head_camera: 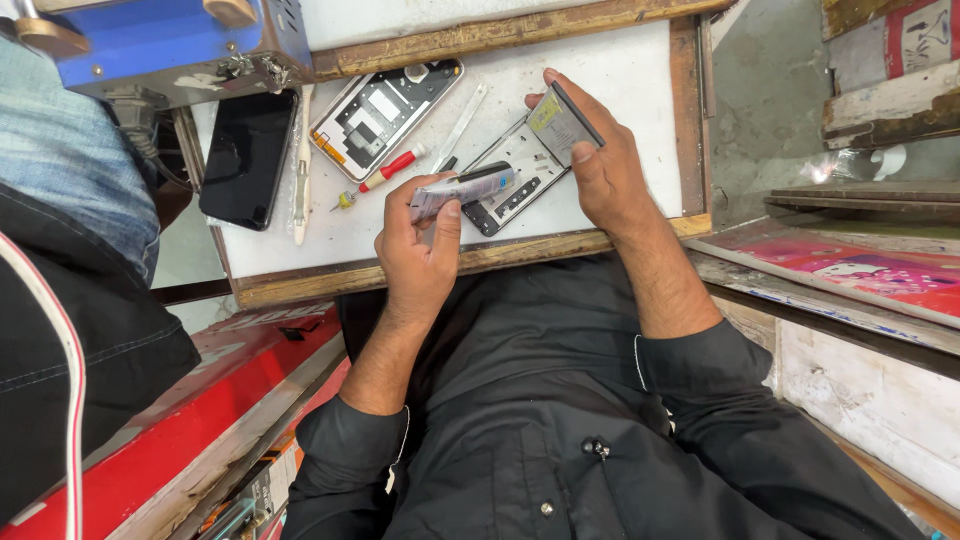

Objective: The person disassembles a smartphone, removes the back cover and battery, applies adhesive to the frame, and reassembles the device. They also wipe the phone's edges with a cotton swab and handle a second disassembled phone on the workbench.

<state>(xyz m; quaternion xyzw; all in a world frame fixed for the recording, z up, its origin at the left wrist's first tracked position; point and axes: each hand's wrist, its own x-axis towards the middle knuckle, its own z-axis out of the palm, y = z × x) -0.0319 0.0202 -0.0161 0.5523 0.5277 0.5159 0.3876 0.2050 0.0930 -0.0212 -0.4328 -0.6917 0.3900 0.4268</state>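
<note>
My left hand (418, 248) is closed around a small silvery-grey rectangular part (462, 188) with a dark end, holding it over the near edge of the white work board (630, 80). My right hand (602, 165) pinches a flat grey rectangular piece (562, 122), battery-like, tilted up above an opened phone frame (512, 178) that lies on the board between the two hands. Part of the frame is hidden under the fingers of both hands.
A second opened phone shell (385, 105), a black phone screen (247, 155), a red-handled screwdriver (388, 172), metal tweezers (462, 122) and a white pry tool (300, 170) lie on the board. A blue machine (170, 40) stands far left. Another person's leg (60, 160) is at the left.
</note>
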